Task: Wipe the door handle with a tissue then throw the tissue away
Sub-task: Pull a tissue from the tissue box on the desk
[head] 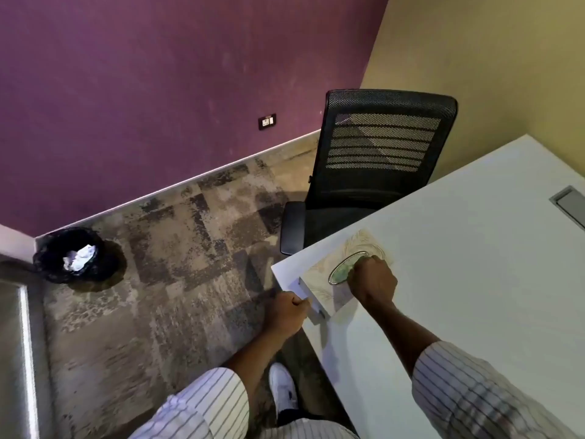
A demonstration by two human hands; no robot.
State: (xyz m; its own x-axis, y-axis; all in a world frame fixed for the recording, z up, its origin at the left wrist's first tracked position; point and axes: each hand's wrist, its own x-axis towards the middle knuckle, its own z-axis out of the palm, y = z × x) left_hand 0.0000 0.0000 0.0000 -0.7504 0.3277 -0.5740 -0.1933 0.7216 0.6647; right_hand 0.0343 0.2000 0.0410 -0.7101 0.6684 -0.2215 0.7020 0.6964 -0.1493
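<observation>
A beige patterned tissue box [319,291] lies at the near left corner of the white desk [459,280]. My left hand [286,313] grips the box's near end at the desk edge. At the oval slot on top, my right hand [373,282] has its fingers pinched on a greenish tissue [342,274] that shows in the opening. A black lined waste bin [76,255] with crumpled white paper in it stands on the floor in the left corner. No door handle is in view.
A black mesh office chair [373,166] stands against the desk's far side. A patchy grey carpet [177,264] covers the floor between me and the bin. The purple wall carries a socket [267,121]. A metal-edged panel [22,343] stands at the left. A grey cable hatch [569,202] sits in the desk top.
</observation>
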